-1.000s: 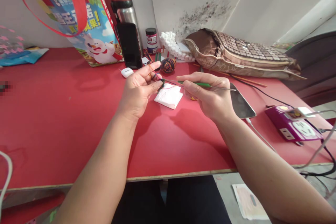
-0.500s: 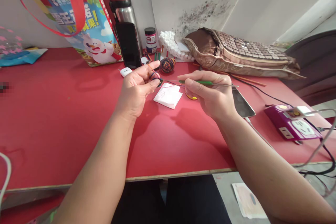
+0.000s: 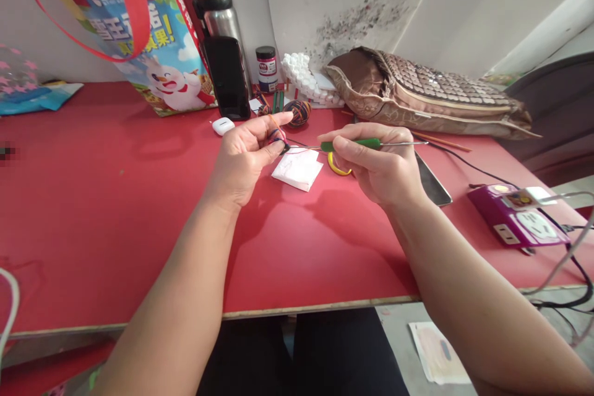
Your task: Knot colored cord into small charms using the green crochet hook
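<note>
My left hand (image 3: pixel 248 154) pinches a small dark piece of crochet work (image 3: pixel 284 146) between thumb and fingers, with orange and pink yarn looped over the raised index finger. In my right hand (image 3: pixel 380 158) is a crochet hook (image 3: pixel 357 145) with a green grip, held like a pen. Its thin metal shaft points left and meets the crochet work; whether the tip is inside a stitch is too small to tell. Behind my left fingertips sits a multicoloured yarn ball (image 3: pixel 298 112). Below the hook lies a folded white paper (image 3: pixel 298 169).
A yellow ring-shaped item (image 3: pixel 338 165) and a tablet (image 3: pixel 434 182) lie by my right hand. A white earbud case (image 3: pixel 223 127), an upright phone (image 3: pixel 227 77) and a steel flask (image 3: pixel 213 3) stand behind my left. At right are a purple power strip (image 3: pixel 517 216) and a brown beaded cushion (image 3: pixel 431 93).
The hook has shifted slightly right and its grip shows more between my right fingers. My left index finger has stretched a little further right, over the yarn ball's edge.
</note>
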The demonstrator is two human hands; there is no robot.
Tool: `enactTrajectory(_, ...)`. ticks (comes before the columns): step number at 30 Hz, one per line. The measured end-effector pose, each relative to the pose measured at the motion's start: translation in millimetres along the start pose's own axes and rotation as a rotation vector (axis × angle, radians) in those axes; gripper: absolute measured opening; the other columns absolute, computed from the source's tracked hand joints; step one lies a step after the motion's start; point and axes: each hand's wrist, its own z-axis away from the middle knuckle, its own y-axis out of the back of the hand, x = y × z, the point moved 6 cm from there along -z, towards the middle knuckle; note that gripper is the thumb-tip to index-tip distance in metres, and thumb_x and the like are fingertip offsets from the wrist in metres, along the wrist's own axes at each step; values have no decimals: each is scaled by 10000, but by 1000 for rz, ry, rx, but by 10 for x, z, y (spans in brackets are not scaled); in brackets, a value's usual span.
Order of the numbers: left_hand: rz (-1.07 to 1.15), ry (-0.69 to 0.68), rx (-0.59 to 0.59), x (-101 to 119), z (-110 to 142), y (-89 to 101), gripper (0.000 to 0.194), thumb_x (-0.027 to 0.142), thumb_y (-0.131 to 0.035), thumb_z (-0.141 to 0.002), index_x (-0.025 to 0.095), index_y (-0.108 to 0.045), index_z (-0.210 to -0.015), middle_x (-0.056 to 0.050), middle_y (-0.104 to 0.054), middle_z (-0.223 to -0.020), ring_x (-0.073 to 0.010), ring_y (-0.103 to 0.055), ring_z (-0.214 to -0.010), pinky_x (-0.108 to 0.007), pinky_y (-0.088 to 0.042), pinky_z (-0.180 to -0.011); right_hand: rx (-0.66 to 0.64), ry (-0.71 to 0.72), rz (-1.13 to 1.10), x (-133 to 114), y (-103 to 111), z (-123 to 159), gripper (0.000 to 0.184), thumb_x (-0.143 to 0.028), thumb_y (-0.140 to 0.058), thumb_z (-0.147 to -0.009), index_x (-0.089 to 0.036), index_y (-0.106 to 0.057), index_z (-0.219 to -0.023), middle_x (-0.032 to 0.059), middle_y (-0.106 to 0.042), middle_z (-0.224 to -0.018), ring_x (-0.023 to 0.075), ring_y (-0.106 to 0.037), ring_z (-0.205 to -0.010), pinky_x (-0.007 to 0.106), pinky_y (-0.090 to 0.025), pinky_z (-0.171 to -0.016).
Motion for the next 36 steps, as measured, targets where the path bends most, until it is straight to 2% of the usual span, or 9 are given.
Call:
enactTrajectory(3,-87,-47,0,21,4,-5,295,69,-800,-788,207,-892,-1033,-31,-745,-876,-168,-662,-866,-301,-557,-835,3,-6,12,7,7,-3,152,-340,-946,-772,-203,-891,-810,-4,-558,-560,130,-488,-554,313,-332,-510)
enactTrajectory(9,-308,-200,-7,107,39,-41,255,36,-727,-837,217,-868,-949,-46,-759,-957,-236,-715,-1076,-359,-581,-981,-15,9,-19,-5,-10,-2,66,-252,-907,-749,-207,-901,-797,16,-665,-606,127,-506,-567,318,-376,-533)
enactTrajectory(14,-460,-338,-50,170,85,-93,337,27,-716,-867,259,-896,-1034,-48,-697,-943,-229,-685,-978,-379,-567,-960,-15,-1,9,-7,8,-13,60,-254,-883,-743,-211,-901,-781,3,-614,-560,119,-456,-541,309,-319,-507)
enactTrajectory(19,-457,-396,-96,197,106,-120,267,87,-759,-897,301,-900,-972,-58,-688,-979,-229,-645,-945,-379,-550,-893,-24,-8,-2,-13,14,-22,115,-308,-906,-770,-197,-879,-787,-20,-531,-529,106,-409,-517,307,-294,-503)
enactTrajectory(22,-460,-371,-84,198,99,-113,227,122,-729,-938,279,-893,-931,-66,-708,-970,-225,-636,-933,-362,-544,-853,-7,-39,-45,-16,11,-34,112,-289,-904,-757,-183,-866,-761,-38,-476,-494,90,-371,-487,303,-281,-494)
enactTrajectory(28,-401,-248,-86,133,64,-103,174,149,-734,-926,233,-847,-823,-63,-746,-890,-215,-654,-882,-331,-530,-772,-7,-105,-163,9,-4,-61,69,-235,-868,-733,-169,-852,-723,-77,-382,-438,58,-280,-449,279,-233,-486)
enactTrajectory(32,-211,-131,-96,44,57,-99,117,166,-763,-908,220,-838,-836,-67,-792,-894,-217,-701,-859,-333,-557,-753,-32,-125,-176,42,2,-72,87,-258,-873,-730,-176,-851,-751,-67,-449,-449,48,-261,-443,271,-225,-480)
enactTrajectory(34,-125,-80,-110,12,58,-104,101,155,-774,-891,209,-847,-845,-70,-795,-882,-196,-690,-803,-316,-548,-716,-43,-134,-188,51,-1,-73,85,-255,-869,-728,-175,-849,-748,-55,-486,-457,42,-252,-437,268,-212,-478)
enactTrajectory(36,-65,-38,-129,-8,57,-110,107,151,-775,-884,202,-868,-873,-69,-782,-852,-165,-650,-735,-287,-509,-655,-49,-133,-199,41,-8,-69,74,-242,-863,-724,-171,-849,-737,-61,-461,-445,43,-250,-433,269,-207,-477)
